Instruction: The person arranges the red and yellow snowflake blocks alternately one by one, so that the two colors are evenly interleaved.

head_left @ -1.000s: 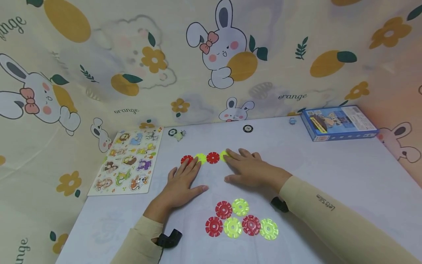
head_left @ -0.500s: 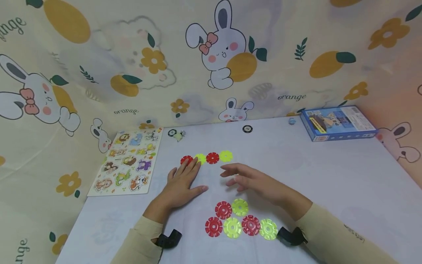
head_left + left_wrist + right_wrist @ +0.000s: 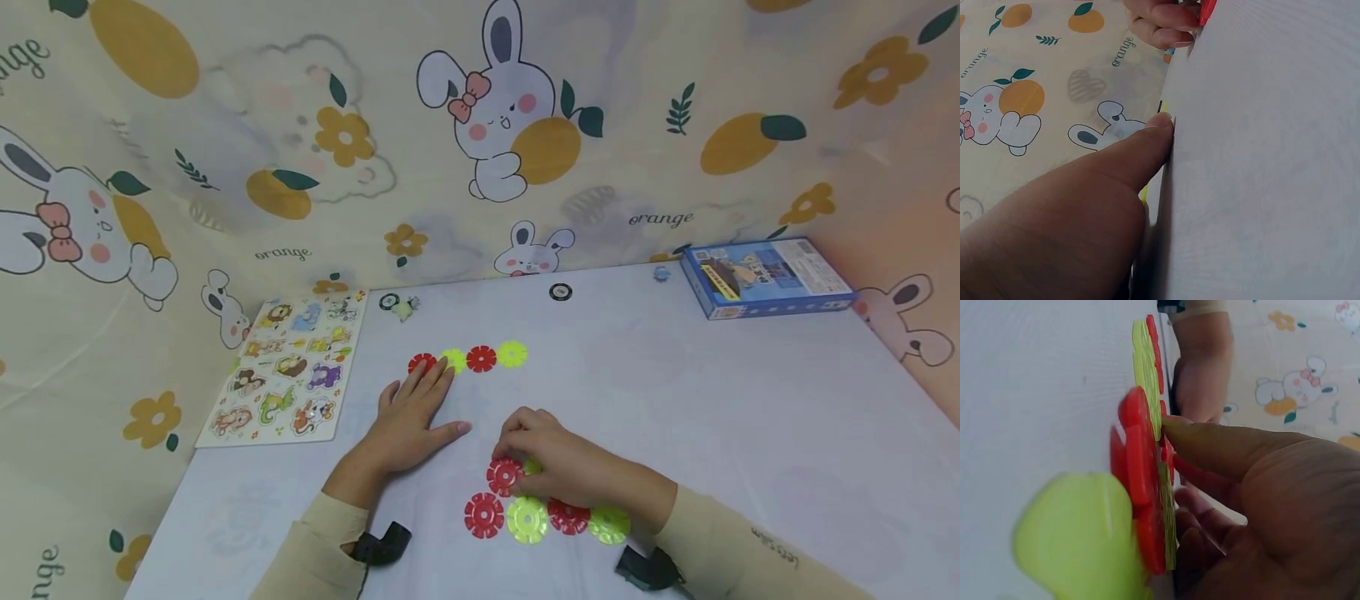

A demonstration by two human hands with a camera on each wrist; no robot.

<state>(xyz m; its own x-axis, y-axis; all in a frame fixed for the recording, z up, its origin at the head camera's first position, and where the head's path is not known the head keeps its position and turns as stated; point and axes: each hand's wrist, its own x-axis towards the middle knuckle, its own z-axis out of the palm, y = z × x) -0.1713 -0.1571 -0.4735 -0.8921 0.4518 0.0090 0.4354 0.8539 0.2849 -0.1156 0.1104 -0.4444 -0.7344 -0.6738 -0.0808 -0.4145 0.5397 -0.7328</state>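
Note:
My left hand [image 3: 408, 425] lies flat on the table with fingers spread. Its fingertips rest on the red notched disc [image 3: 421, 362] and the yellow-green disc [image 3: 454, 358] at the left of the far row. Further along that row are another red disc [image 3: 482, 359] and yellow-green disc [image 3: 513, 354]. With curled fingers and thumb, my right hand [image 3: 558, 457] pinches a red notched disc [image 3: 504, 476] in the near group, partly covering a yellow-green disc [image 3: 533, 467]. Below it sit a red disc [image 3: 483, 515], a yellow-green disc [image 3: 528, 521], a red disc [image 3: 568, 517] and a yellow-green disc [image 3: 610, 525].
A sheet of animal stickers [image 3: 288, 367] lies at the left. Along the back are a black ring-like round [image 3: 561, 292], a small pale figure [image 3: 405, 309], a tiny blue piece [image 3: 661, 273] and a blue box [image 3: 768, 277]. A patterned cloth [image 3: 450, 225] hangs behind.
My right hand has come off the yellow-green disc at the right of the far row, moved toward me and taken hold of a red disc. The left hand stays in place.

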